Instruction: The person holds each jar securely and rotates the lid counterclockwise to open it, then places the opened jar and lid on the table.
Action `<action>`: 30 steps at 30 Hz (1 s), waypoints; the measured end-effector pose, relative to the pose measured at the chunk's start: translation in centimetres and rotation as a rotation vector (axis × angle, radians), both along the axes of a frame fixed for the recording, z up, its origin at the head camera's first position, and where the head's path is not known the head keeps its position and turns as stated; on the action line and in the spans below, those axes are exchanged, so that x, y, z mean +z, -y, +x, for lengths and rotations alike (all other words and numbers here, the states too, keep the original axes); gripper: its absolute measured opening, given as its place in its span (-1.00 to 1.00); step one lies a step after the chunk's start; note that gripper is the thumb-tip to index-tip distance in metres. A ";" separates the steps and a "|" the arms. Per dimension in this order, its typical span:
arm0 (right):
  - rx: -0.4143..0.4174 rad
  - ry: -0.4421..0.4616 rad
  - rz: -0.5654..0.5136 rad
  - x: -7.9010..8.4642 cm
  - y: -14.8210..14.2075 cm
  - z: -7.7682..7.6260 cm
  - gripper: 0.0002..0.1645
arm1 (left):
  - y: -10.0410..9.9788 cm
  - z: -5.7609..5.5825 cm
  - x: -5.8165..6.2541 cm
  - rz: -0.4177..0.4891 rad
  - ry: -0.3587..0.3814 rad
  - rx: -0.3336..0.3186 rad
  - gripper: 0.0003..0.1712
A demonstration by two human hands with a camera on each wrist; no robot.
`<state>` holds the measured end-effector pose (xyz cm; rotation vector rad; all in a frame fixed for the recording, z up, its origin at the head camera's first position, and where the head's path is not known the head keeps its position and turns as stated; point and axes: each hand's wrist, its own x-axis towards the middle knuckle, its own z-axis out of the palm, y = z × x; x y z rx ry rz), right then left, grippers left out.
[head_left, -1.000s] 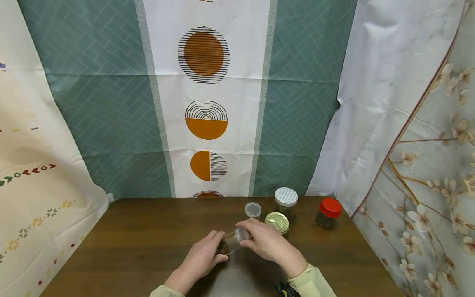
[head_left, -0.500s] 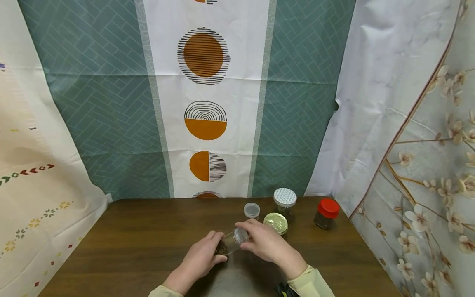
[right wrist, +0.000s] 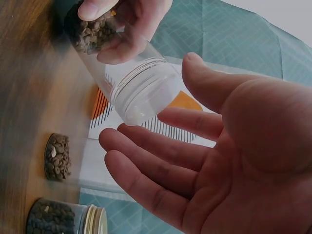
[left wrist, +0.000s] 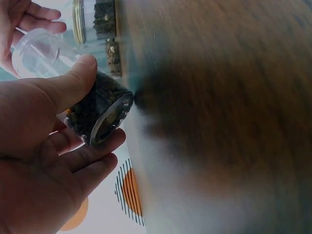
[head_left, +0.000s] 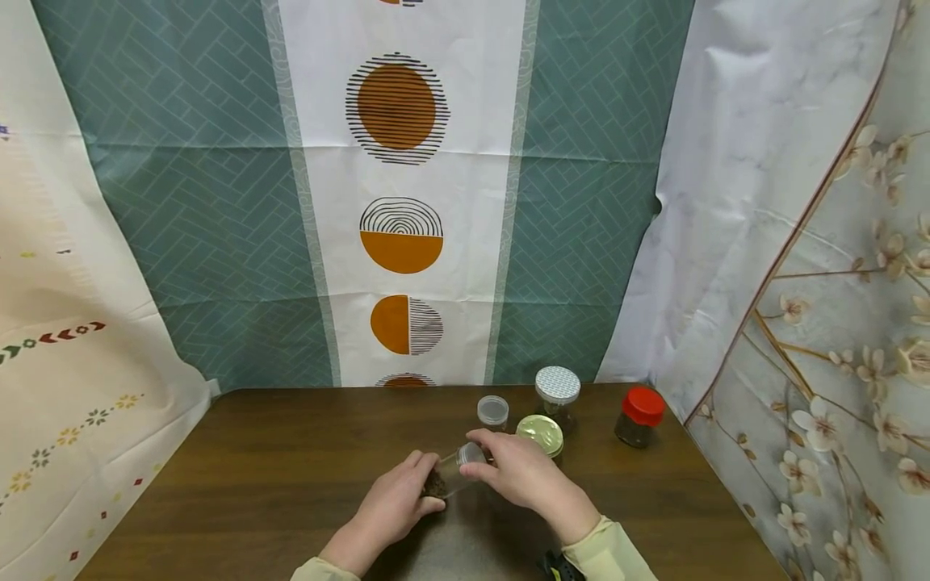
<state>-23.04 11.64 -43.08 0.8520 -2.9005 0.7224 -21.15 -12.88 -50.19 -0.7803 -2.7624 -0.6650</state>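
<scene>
A clear jar [head_left: 452, 478] with dark brown bean-like pieces in its lower part leans to the right, its clear lid [right wrist: 148, 92] at the upper end. My left hand [head_left: 392, 504] grips the jar near its base, thumb on one side and fingers on the other. Around the lid, my right hand [head_left: 526, 476] has its fingers and thumb spread; in the right wrist view [right wrist: 204, 151] they are loosely extended and a gap shows beside the lid. Whether a fingertip touches the lid is hard to tell. The base is at or just above the table.
Behind my right hand stand a small jar with a translucent lid [head_left: 493, 411], a jar with a gold lid [head_left: 541, 434] and one with a pale patterned lid [head_left: 558, 384]. A red-lidded jar [head_left: 641, 411] is farther right on the wooden table [head_left: 276, 468]. Curtains hang behind.
My right hand's fingers and thumb have shifted and loosened around the lid, the thumb now lying farther left. My left hand and the jar have stayed nearly still.
</scene>
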 end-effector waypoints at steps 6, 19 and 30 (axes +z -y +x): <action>-0.035 0.021 -0.025 -0.1 0.2 -0.1 -0.38 | 0.0 0.1 -0.1 0.004 -0.015 0.000 -0.40; 0.004 -0.001 -0.001 -0.2 0.1 0.0 -0.46 | -0.1 0.0 -0.2 -0.011 0.000 0.007 -0.37; 0.072 -0.040 0.034 -0.1 -0.4 0.3 -0.33 | -0.1 -0.2 -0.3 -0.016 -0.003 0.011 -0.37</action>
